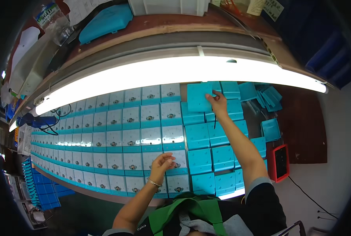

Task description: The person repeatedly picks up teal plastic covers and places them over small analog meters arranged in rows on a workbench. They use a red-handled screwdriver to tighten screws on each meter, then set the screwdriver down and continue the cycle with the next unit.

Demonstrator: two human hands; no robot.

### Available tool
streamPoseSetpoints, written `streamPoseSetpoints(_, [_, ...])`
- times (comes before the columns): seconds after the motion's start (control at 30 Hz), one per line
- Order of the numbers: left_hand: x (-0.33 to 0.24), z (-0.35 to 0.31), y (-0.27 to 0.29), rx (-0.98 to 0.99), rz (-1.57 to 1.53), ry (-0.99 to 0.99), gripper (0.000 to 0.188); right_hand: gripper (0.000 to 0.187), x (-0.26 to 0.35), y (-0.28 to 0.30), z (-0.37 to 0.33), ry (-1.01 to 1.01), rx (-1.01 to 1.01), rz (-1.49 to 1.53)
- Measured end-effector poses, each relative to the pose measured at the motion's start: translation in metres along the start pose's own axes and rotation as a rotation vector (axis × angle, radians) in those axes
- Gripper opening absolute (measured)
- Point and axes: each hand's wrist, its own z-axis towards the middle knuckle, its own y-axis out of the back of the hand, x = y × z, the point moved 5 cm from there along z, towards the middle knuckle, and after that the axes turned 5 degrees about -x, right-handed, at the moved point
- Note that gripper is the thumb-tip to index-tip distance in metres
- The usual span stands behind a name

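A flat teal plastic cover (198,99) is pinched at its right edge by my right hand (218,104), raised over the far end of the teal cover rows. A thin dark stick (215,122) shows just below that hand; whether the hand holds it, I cannot tell. My left hand (161,164), fingers loosely curled and apart with nothing visible in them, hovers over the nearer rows of teal boxes with white faces (172,135). Each white face bears a small round metallic part. To the right of these boxes, plain teal covers (200,160) lie in rows.
A bright tube lamp (163,72) crosses above the table's far side. Loose teal pieces (270,98) lie heaped at the far right, near a red-framed black tray (280,163). A blue power tool (41,121) with a cable sits at left, above stacked blue bins (45,188).
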Motion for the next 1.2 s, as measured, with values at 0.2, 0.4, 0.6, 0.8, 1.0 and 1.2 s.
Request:
streamPoseSetpoints(0.2, [0.006, 0.003, 0.045, -0.126, 0.019, 0.028, 0.027, 0.047, 0.010, -0.050, 0.074, 0.274, -0.173, -0.779])
streamPoseSetpoints(0.4, [-0.021, 0.043, 0.063, -0.090, 0.284, -0.142, 0.031, 0.043, -0.014, -0.056, 0.058, 0.326, -0.008, -0.933])
streamPoseSetpoints(0.6, [-0.089, 0.197, 0.044, -0.028, 1.384, -0.709, 0.053, 0.040, -0.015, -0.056, -0.005, 0.436, 0.227, -0.785])
streamPoseSetpoints(0.8, [-0.106, 0.232, 0.011, 0.164, 1.647, -0.543, 0.060, 0.031, 0.030, -0.028, -0.110, -0.033, 0.447, -0.434])
streamPoseSetpoints(1.0, [-0.118, 0.212, 0.016, 0.183, 1.620, -0.483, 0.066, 0.024, 0.036, -0.015, -0.152, 0.016, 0.379, -0.347])
streamPoseSetpoints(1.2, [-0.154, 0.214, -0.007, 0.128, 1.511, -0.414, 0.072, 0.018, 0.081, -0.012, -0.174, 0.544, 0.256, -0.340])
